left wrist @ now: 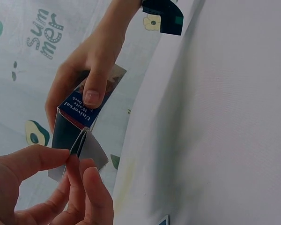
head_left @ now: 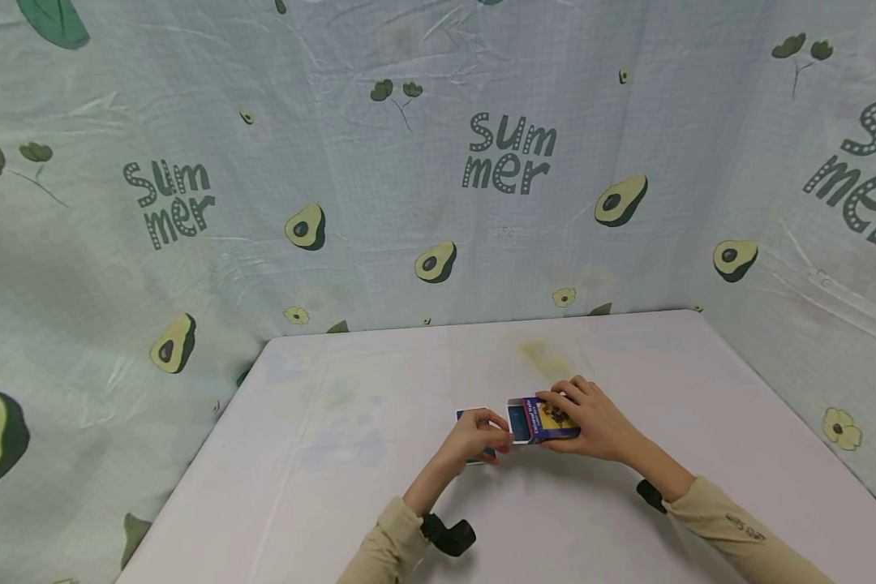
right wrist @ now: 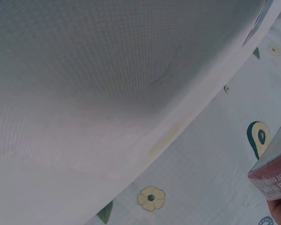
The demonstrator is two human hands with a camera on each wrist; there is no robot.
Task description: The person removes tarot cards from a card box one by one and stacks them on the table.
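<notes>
My right hand (head_left: 584,420) grips a tarot deck box (head_left: 555,418), blue and yellow, with its end facing left. In the left wrist view the thumb lies over the printed "Universal Waite" lettering, and a white flap (left wrist: 94,151) hangs from the mouth of the box. The left hand (head_left: 478,434) pinches a thin dark card (left wrist: 77,143) between thumb and fingertips at that mouth. Below the left hand, partly covered by it, are blue-backed cards (head_left: 462,415) with white borders. In the right wrist view only the red end of the box and a bit of finger show.
A white table (head_left: 365,503) with faint stains spreads beneath both hands. Behind it and along its sides hangs a pale cloth (head_left: 365,162) printed with avocados and lettering. Black wrist cameras (head_left: 448,535) sit at both cuffs.
</notes>
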